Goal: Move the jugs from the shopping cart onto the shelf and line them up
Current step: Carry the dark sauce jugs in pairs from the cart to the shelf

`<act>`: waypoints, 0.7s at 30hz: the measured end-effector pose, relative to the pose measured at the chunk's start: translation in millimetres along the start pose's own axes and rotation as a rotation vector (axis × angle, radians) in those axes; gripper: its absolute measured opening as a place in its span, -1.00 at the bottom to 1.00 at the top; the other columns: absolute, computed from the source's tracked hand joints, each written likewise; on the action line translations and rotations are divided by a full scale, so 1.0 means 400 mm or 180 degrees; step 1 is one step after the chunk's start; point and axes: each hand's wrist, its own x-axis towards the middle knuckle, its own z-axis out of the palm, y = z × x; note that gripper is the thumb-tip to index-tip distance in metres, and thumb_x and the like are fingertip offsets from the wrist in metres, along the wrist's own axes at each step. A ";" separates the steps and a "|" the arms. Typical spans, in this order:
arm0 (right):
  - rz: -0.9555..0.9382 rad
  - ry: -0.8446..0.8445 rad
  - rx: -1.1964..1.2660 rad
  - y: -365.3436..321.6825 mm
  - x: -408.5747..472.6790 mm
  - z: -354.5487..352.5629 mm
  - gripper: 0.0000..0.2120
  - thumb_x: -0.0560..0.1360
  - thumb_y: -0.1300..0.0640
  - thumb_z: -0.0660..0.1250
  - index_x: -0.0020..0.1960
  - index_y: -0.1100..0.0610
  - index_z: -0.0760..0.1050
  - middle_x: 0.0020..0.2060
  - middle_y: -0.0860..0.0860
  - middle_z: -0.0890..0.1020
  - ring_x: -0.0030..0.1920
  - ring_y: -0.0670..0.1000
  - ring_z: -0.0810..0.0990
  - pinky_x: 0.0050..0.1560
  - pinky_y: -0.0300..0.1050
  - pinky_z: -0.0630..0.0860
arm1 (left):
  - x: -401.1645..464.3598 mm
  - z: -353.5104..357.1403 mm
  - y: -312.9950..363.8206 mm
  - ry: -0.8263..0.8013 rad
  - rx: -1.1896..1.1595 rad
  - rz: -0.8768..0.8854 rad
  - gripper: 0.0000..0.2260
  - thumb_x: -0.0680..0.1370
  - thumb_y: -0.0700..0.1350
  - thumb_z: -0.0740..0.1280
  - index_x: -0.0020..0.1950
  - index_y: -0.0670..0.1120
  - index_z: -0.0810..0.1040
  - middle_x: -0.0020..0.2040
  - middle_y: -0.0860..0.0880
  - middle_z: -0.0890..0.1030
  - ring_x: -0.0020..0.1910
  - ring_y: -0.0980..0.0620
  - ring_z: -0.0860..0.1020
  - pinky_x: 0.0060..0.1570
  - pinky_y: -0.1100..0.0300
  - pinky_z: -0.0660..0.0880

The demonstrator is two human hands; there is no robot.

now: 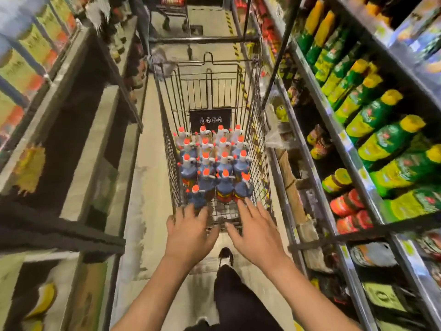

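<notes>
Both hands are out over the near end of the cart. The left hand (188,231) has its fingers spread and fairly straight, reaching over the near rim, gripping nothing. The right hand (256,231) is the same deal: fingers splayed flat, nothing in it, fingertips just short of the nearest jugs. Both are a bit motion-blurred.

The shopping cart (259,130) is thin wire mesh, a long narrow basket running away down the aisle, with a black plastic panel on its far wall. The jugs (216,168) stand upright in tight rows at the near half of the basket: bluish plastic bodies, whitish necks with handles, round orange-red caps, red and yellow labels lower down.

On the right, just beside the cart, a metal shelf (317,96) holds rows of green bottles with yellow caps (377,125), glossy plastic, with jars lower down. On the left, dark shelving (78,130) looks smeared. The floor (152,163) is pale tile.
</notes>
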 end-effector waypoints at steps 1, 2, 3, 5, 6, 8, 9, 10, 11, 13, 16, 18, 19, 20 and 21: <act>-0.0011 -0.0067 -0.0009 0.010 0.043 -0.005 -0.28 0.60 -0.32 0.04 0.64 0.05 0.07 0.62 0.00 0.13 0.63 0.11 -0.03 0.61 0.06 0.01 | 0.044 0.001 0.005 -0.0014 -0.0004 -0.0022 -0.46 0.47 0.33 0.11 0.32 0.05 0.45 0.33 -0.13 0.48 0.32 -0.24 0.44 0.20 -0.21 0.43; -0.0012 -0.0135 0.0003 0.020 0.085 -0.011 -0.29 0.61 -0.31 0.04 0.64 0.05 0.07 0.63 -0.01 0.13 0.63 0.11 -0.04 0.61 0.07 0.00 | 0.087 0.002 0.010 -0.0014 -0.0020 -0.0031 -0.45 0.47 0.33 0.10 0.32 0.05 0.45 0.35 -0.13 0.48 0.33 -0.26 0.43 0.20 -0.21 0.44; -0.0005 -0.0186 -0.0002 0.030 0.125 -0.015 -0.30 0.62 -0.29 0.03 0.64 0.04 0.06 0.62 -0.01 0.13 0.63 0.12 -0.03 0.61 0.09 0.01 | 0.128 0.004 0.013 -0.0016 -0.0030 -0.0030 -0.45 0.47 0.33 0.10 0.32 0.05 0.45 0.36 -0.13 0.47 0.33 -0.26 0.44 0.19 -0.21 0.44; -0.0019 -0.0253 -0.0105 0.048 0.203 -0.016 -0.33 0.63 -0.28 0.01 0.64 0.03 0.06 0.62 0.00 0.16 0.63 0.13 -0.01 0.60 0.13 0.03 | 0.205 0.018 0.011 -0.0061 -0.0013 -0.0058 -0.46 0.48 0.31 0.15 0.35 0.04 0.41 0.35 -0.14 0.47 0.33 -0.27 0.43 0.20 -0.22 0.45; -0.0010 -0.0301 -0.0154 0.057 0.238 -0.013 -0.33 0.64 -0.28 0.00 0.64 0.03 0.06 0.61 0.00 0.17 0.62 0.14 0.00 0.60 0.14 0.04 | 0.239 0.027 0.006 -0.0092 0.0010 -0.0061 -0.46 0.49 0.30 0.19 0.36 0.03 0.39 0.34 -0.15 0.47 0.32 -0.27 0.43 0.19 -0.22 0.45; 0.0065 -0.0401 -0.0178 0.079 0.306 0.009 -0.34 0.64 -0.27 0.01 0.63 0.04 0.09 0.61 0.00 0.19 0.62 0.15 0.03 0.59 0.14 0.06 | 0.299 0.054 -0.008 -0.0154 0.0043 -0.0090 -0.47 0.50 0.28 0.23 0.36 0.02 0.39 0.35 -0.16 0.45 0.33 -0.26 0.42 0.21 -0.21 0.43; 0.0105 -0.0441 -0.0159 0.091 0.344 0.030 -0.34 0.63 -0.27 0.02 0.62 0.05 0.11 0.60 0.01 0.21 0.61 0.16 0.06 0.59 0.14 0.08 | 0.329 0.067 -0.015 -0.0217 0.0060 -0.0125 -0.47 0.51 0.28 0.24 0.38 0.02 0.38 0.38 -0.16 0.43 0.35 -0.25 0.40 0.24 -0.21 0.40; 0.0162 -0.0498 -0.0125 0.106 0.383 0.055 -0.34 0.62 -0.27 0.03 0.61 0.05 0.14 0.59 0.02 0.24 0.60 0.16 0.09 0.58 0.13 0.10 | 0.357 0.085 -0.025 -0.0323 0.0053 -0.0167 -0.46 0.52 0.27 0.23 0.41 0.03 0.38 0.41 -0.15 0.40 0.38 -0.24 0.37 0.27 -0.20 0.37; 0.0250 -0.0542 -0.0080 0.122 0.420 0.082 -0.34 0.60 -0.27 0.05 0.59 0.06 0.18 0.57 0.04 0.27 0.58 0.16 0.14 0.57 0.12 0.14 | 0.385 0.107 -0.037 -0.0416 0.0028 -0.0206 -0.46 0.52 0.27 0.23 0.42 0.03 0.37 0.43 -0.15 0.38 0.40 -0.24 0.35 0.30 -0.20 0.34; 0.0489 -0.0566 0.0114 0.161 0.491 0.142 -0.36 0.57 -0.24 0.14 0.52 0.10 0.25 0.51 0.07 0.35 0.51 0.16 0.26 0.51 0.10 0.25 | 0.438 0.158 -0.068 -0.0590 -0.0024 -0.0306 -0.47 0.53 0.28 0.25 0.40 0.03 0.40 0.42 -0.16 0.39 0.40 -0.24 0.34 0.32 -0.21 0.32; 0.0887 -0.0401 0.0529 0.222 0.589 0.220 -0.44 0.54 -0.11 0.28 0.43 0.16 0.33 0.34 0.12 0.47 0.34 0.16 0.42 0.32 0.02 0.39 | 0.503 0.250 -0.119 -0.0747 0.0055 -0.0283 -0.50 0.48 0.24 0.35 0.29 -0.04 0.47 0.28 -0.21 0.47 0.24 -0.28 0.47 0.21 -0.24 0.44; 0.1083 -0.0245 0.0917 0.254 0.647 0.265 -0.55 0.51 0.02 0.36 0.30 0.23 0.40 0.18 0.17 0.52 0.21 0.20 0.47 0.11 -0.03 0.38 | 0.533 0.300 -0.149 -0.0918 0.0117 -0.0267 -0.52 0.48 0.20 0.40 0.27 -0.06 0.48 0.24 -0.23 0.48 0.18 -0.30 0.50 0.15 -0.26 0.47; 0.1146 -0.0166 0.1079 0.268 0.671 0.285 -0.61 0.47 0.09 0.39 0.21 0.24 0.43 0.09 0.19 0.53 0.15 0.20 0.48 0.01 -0.06 0.33 | 0.546 0.313 -0.156 -0.1015 0.0174 -0.0268 -0.52 0.49 0.19 0.39 0.29 -0.04 0.46 0.24 -0.22 0.47 0.20 -0.28 0.49 0.16 -0.25 0.47; 0.1212 -0.0085 0.1217 0.281 0.691 0.304 -0.67 0.44 0.13 0.40 0.14 0.23 0.46 0.02 0.18 0.55 0.09 0.20 0.50 -0.07 -0.10 0.30 | 0.558 0.326 -0.162 -0.1098 0.0227 -0.0261 -0.52 0.50 0.18 0.38 0.33 -0.02 0.43 0.25 -0.20 0.46 0.21 -0.27 0.48 0.17 -0.24 0.46; 0.1276 -0.0011 0.1334 0.290 0.705 0.317 -0.72 0.43 0.15 0.40 0.10 0.20 0.48 -0.02 0.16 0.57 0.04 0.19 0.53 -0.10 -0.13 0.30 | 0.568 0.338 -0.166 -0.1173 0.0271 -0.0232 -0.53 0.52 0.16 0.37 0.36 0.00 0.40 0.26 -0.18 0.45 0.23 -0.26 0.47 0.19 -0.23 0.45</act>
